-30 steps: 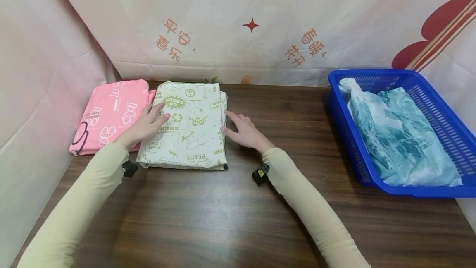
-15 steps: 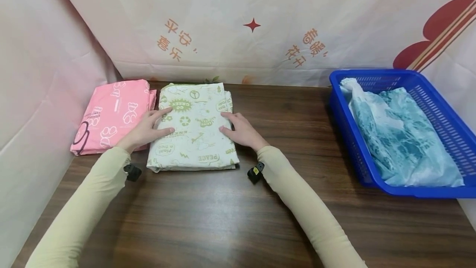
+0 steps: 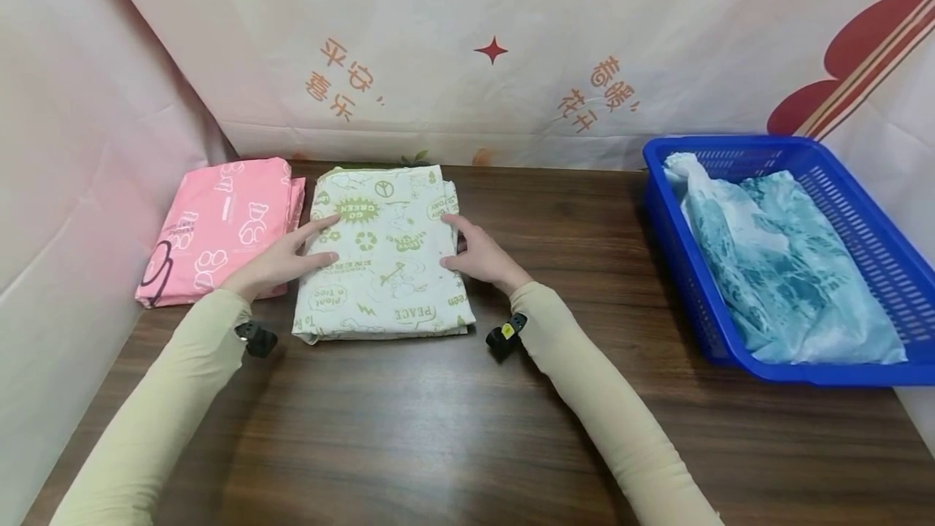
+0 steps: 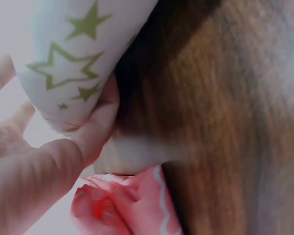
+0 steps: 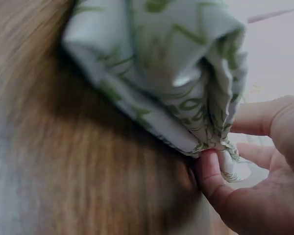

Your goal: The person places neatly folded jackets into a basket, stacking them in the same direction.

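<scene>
Shifted rightward: folded white-and-green cloth rectangle (image 3: 387, 270), left hand (image 3: 275, 264) and right hand (image 3: 485, 256) pinching its sides; keep pressure even.

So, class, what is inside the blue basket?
A crumpled teal-and-white bundle, seemingly fabric, lies inside the blue basket. Slotted walls show around it. The basket floor directly beneath is covered, so anything under the bundle cannot be seen.

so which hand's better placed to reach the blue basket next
Probably the right hand: it's at the right edge of the green-printed fabric, nearer the blue basket. The left hand is farther, beside the pink fabric.
</scene>
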A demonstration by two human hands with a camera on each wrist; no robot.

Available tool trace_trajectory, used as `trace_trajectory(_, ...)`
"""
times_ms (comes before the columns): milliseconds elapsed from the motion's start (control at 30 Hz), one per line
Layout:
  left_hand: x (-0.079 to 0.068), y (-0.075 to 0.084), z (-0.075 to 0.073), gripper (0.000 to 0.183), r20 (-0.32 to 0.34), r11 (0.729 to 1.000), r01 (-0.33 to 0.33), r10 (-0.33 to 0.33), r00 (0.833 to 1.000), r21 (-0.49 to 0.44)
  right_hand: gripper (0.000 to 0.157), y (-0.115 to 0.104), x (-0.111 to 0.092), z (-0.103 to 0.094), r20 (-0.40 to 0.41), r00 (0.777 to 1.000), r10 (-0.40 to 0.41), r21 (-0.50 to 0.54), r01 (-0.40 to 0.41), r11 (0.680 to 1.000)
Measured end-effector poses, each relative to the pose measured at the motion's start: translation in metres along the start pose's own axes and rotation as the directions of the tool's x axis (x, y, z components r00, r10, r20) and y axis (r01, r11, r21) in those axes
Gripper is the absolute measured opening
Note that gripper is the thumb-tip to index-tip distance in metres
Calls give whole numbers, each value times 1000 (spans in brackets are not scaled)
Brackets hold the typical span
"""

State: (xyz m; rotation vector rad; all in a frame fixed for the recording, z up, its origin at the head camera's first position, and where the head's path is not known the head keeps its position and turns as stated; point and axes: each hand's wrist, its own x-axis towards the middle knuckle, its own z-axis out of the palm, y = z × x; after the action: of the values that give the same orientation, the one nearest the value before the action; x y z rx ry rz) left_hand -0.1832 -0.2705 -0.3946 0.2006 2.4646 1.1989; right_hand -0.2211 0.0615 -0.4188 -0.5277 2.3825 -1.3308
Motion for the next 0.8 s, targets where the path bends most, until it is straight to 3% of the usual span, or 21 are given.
trace_trajectory(133, 2, -3, 3, 74, 27, 993, -17, 20, 999, -113, 72, 1, -1, -3, -22, 998, 58, 262, -50, 964)
trace_trajectory(267, 5, -4, 8, 77, 56, 967, 4, 11, 998, -255, 67, 4, -3, -4, -20, 995, 101, 389, -85, 917)
trace_trajectory(367, 7, -4, 11, 78, 57, 963, -3, 19, 998, -269, 66, 6, -4, -5, -36, 994, 100, 397, -78, 914)
trace_trajectory(533, 7, -2, 14, 78, 61, 955, -12, 31, 998, -297, 67, 7, -5, -7, -69, 997, 27, 339, -2, 941)
trace_trajectory(800, 7, 5, 18, 78, 45, 971, -55, 67, 997, -233, 68, 8, -10, -17, -44, 999, -25, 307, 37, 951)
